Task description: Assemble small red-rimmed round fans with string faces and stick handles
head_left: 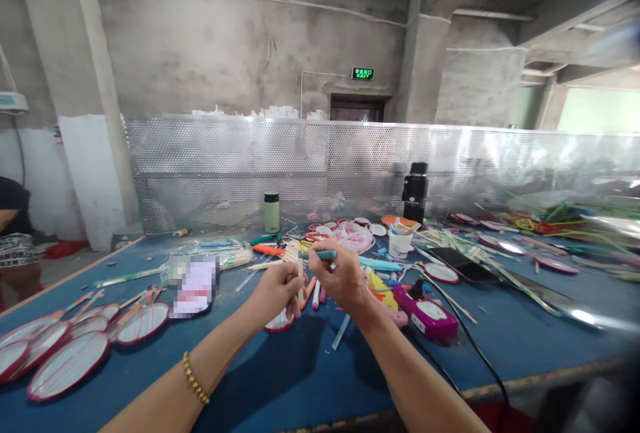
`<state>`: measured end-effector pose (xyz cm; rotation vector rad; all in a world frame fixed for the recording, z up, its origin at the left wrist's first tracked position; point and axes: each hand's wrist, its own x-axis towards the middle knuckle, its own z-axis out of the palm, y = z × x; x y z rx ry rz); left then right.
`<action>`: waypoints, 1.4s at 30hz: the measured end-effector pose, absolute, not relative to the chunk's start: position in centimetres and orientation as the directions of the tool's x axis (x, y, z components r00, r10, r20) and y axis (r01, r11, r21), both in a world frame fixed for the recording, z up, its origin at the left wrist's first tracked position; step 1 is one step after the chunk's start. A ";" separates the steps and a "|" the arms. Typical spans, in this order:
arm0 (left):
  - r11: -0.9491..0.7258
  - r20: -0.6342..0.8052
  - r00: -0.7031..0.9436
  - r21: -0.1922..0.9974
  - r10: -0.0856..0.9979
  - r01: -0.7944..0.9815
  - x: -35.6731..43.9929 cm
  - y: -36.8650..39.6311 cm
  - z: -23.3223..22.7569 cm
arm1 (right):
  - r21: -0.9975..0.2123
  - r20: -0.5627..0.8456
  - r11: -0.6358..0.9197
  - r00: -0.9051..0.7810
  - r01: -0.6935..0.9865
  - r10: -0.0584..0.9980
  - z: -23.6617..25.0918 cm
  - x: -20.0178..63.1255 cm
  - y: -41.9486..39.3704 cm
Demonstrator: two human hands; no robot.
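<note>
My left hand is closed, its fingertips pinching a slim pale wooden stick that stands roughly upright. In my right hand is a teal pen, gripped with its tip end toward the top of the stick. Whether tip and stick touch is too small to tell. Just below my left hand lies a round red-rimmed disc, partly covered by the hand; I cannot tell whether the stick joins it. Pink markers and a clear glue stick lie under and beside my right hand.
Red-rimmed round fans overlap at the left, near a phone-like object. A purple power strip with a black cable lies right. Behind stand a green bottle, a black flask and a white cup. A person sits far left.
</note>
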<state>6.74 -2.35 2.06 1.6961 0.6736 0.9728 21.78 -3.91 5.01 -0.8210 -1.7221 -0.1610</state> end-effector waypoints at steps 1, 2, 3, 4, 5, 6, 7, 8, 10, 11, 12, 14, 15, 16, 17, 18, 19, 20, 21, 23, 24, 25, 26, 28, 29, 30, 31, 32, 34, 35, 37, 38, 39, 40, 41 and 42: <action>-0.322 0.285 0.515 0.946 0.809 -0.018 6.7 -2.4 2.1 | -0.304 0.894 0.742 -0.089 0.598 0.438 5.0 21.8 -3.9; -0.324 0.287 0.513 0.946 0.809 -0.018 6.7 -2.4 2.1 | -0.301 0.896 0.741 -0.088 0.600 0.435 5.0 21.8 -3.9; -0.324 0.288 0.514 0.946 0.808 -0.020 6.7 -2.4 2.1 | -0.296 0.899 0.742 -0.088 0.602 0.429 5.0 21.8 -3.8; -0.323 0.289 0.514 0.946 0.808 -0.023 6.7 -2.4 2.1 | -0.289 0.902 0.742 -0.087 0.605 0.422 5.0 21.8 -3.8; -0.323 0.289 0.515 0.946 0.807 -0.026 6.7 -2.4 2.1 | -0.283 0.905 0.742 -0.086 0.608 0.416 5.0 21.8 -3.8; -0.322 0.289 0.515 0.946 0.807 -0.028 6.7 -2.4 2.1 | -0.280 0.906 0.742 -0.087 0.610 0.413 5.0 21.8 -3.8; -0.320 0.288 0.515 0.947 0.807 -0.028 6.7 -2.4 2.1 | -0.280 0.906 0.742 -0.090 0.609 0.415 5.0 21.8 -3.8; -0.318 0.286 0.514 0.948 0.808 -0.028 6.7 -2.3 2.1 | -0.281 0.903 0.744 -0.094 0.606 0.418 5.0 21.8 -3.8; -0.315 0.285 0.512 0.949 0.810 -0.028 6.7 -2.3 2.0 | -0.286 0.900 0.747 -0.100 0.600 0.425 5.0 21.8 -3.7; -0.315 0.285 0.512 0.949 0.810 -0.030 6.7 -2.2 2.0 | -0.288 0.901 0.746 -0.095 0.600 0.424 5.0 21.8 -3.7; -0.314 0.285 0.512 0.949 0.810 -0.032 6.7 -2.2 2.0 | -0.290 0.903 0.743 -0.086 0.604 0.422 5.0 21.9 -3.7; -0.313 0.287 0.514 0.949 0.809 -0.036 6.7 -2.2 2.0 | -0.289 0.907 0.735 -0.070 0.613 0.415 5.0 21.9 -3.7; -0.312 0.286 0.516 0.949 0.808 -0.038 6.7 -2.2 2.0 | -0.288 0.908 0.732 -0.066 0.617 0.414 5.0 21.9 -3.7; -0.311 0.285 0.516 0.950 0.808 -0.039 6.6 -2.3 2.1 | -0.288 0.908 0.730 -0.065 0.620 0.414 5.0 22.0 -3.7; -0.310 0.284 0.515 0.950 0.809 -0.037 6.6 -2.3 2.1 | -0.291 0.906 0.727 -0.065 0.622 0.418 5.0 22.0 -3.8; -0.311 0.284 0.513 0.950 0.810 -0.034 6.6 -2.4 2.1 | -0.294 0.904 0.724 -0.065 0.624 0.423 5.0 21.9 -3.8; -0.313 0.284 0.509 0.949 0.813 -0.030 6.6 -2.4 2.2 | -0.297 0.902 0.723 -0.065 0.624 0.427 5.1 21.9 -3.9; -0.314 0.283 0.504 0.949 0.816 -0.025 6.7 -2.4 2.2 | -0.301 0.901 0.723 -0.064 0.622 0.430 5.1 21.9 -3.9; -0.316 0.283 0.500 0.949 0.818 -0.021 6.7 -2.4 2.2 | -0.304 0.900 0.724 -0.062 0.619 0.431 5.2 21.8 -4.0; -0.316 0.282 0.500 0.949 0.819 -0.018 6.7 -2.3 2.2 | -0.310 0.900 0.728 -0.059 0.612 0.433 5.3 21.8 -4.2; -0.314 0.282 0.501 0.949 0.818 -0.020 6.7 -2.3 2.2 | -0.313 0.900 0.729 -0.055 0.608 0.432 5.3 21.7 -4.2; -0.313 0.282 0.503 0.949 0.817 -0.024 6.7 -2.3 2.2 | -0.316 0.900 0.730 -0.052 0.606 0.433 5.3 21.7 -4.2; -0.314 0.283 0.505 0.949 0.815 -0.027 6.7 -2.3 2.2 | -0.318 0.899 0.728 -0.051 0.607 0.435 5.3 21.7 -4.2; -0.315 0.286 0.509 0.949 0.812 -0.032 6.7 -2.2 2.2 | -0.316 0.898 0.725 -0.054 0.612 0.437 5.2 21.7 -4.1; -0.315 0.287 0.512 0.948 0.810 -0.033 6.7 -2.3 2.2 | -0.315 0.898 0.724 -0.054 0.614 0.437 5.1 21.7 -4.1; -0.315 0.286 0.515 0.949 0.808 -0.033 6.7 -2.3 2.2 | -0.315 0.899 0.723 -0.052 0.615 0.435 5.1 21.7 -4.1; -0.314 0.286 0.516 0.949 0.808 -0.035 6.7 -2.3 2.2 | -0.315 0.900 0.724 -0.048 0.614 0.433 5.1 21.7 -4.0; -0.311 0.285 0.516 0.950 0.808 -0.037 6.7 -2.3 2.2 | -0.316 0.902 0.725 -0.043 0.612 0.429 5.1 21.7 -4.0; -0.306 0.283 0.516 0.951 0.808 -0.043 6.7 -2.3 2.3 | -0.313 0.904 0.725 -0.041 0.613 0.425 5.2 21.6 -4.0; -0.305 0.283 0.518 0.951 0.808 -0.044 6.7 -2.4 2.3 | -0.311 0.904 0.725 -0.045 0.615 0.425 5.2 21.6 -4.0; -0.304 0.280 0.521 0.952 0.806 -0.041 6.7 -2.4 2.3 | -0.307 0.900 0.723 -0.058 0.619 0.432 5.3 21.6 -4.0; -0.304 0.279 0.523 0.952 0.806 -0.039 6.7 -2.4 2.3 | -0.306 0.898 0.722 -0.063 0.620 0.435 5.3 21.7 -4.0; -0.306 0.280 0.522 0.951 0.806 -0.037 6.7 -2.4 2.3 | -0.306 0.897 0.723 -0.066 0.619 0.436 5.2 21.7 -4.0; -0.307 0.280 0.521 0.951 0.806 -0.036 6.7 -2.4 2.3 | -0.305 0.898 0.725 -0.066 0.618 0.434 5.2 21.7 -4.0; -0.307 0.280 0.520 0.951 0.807 -0.035 6.7 -2.4 2.3 | -0.305 0.900 0.725 -0.063 0.617 0.432 5.2 21.7 -4.0; -0.307 0.280 0.520 0.951 0.807 -0.035 6.7 -2.4 2.3 | -0.306 0.901 0.725 -0.058 0.617 0.429 5.2 21.7 -3.9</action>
